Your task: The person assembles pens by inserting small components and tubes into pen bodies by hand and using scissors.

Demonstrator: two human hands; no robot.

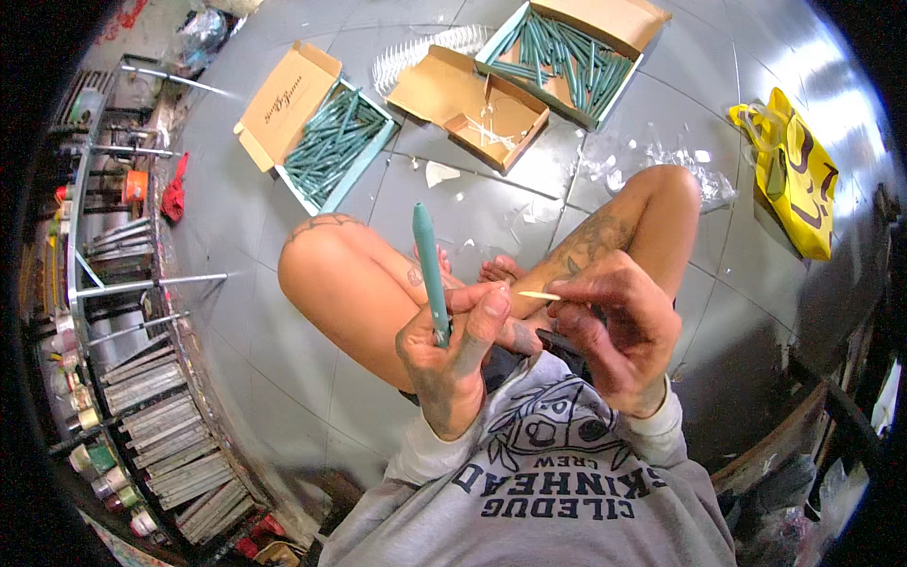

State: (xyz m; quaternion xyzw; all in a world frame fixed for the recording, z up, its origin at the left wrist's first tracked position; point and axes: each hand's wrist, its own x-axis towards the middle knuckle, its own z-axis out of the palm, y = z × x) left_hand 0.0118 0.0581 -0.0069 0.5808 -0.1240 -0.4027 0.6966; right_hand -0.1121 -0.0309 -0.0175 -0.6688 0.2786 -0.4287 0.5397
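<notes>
My left hand (452,364) is closed around a teal pen-like tube (428,260), which stands almost upright with its tapered end at the top. The thumb and index fingertips of that hand are pressed together; whether they pinch something tiny is unclear. In my right hand (619,326), a thin pale stick (539,296) with a pointed end is held between the fingers. Its tip is close to my left fingertips. Something dark shows under my right fingers, too hidden to name. Both hands are above my crossed legs.
Two open cardboard boxes, one at left (283,99) and one at far right (619,17), hold many teal tubes. A small brown box (477,151) contains thin white pieces. Clear plastic scraps (685,170) and a yellow bag (798,184) lie right. A metal rack (156,286) stands left.
</notes>
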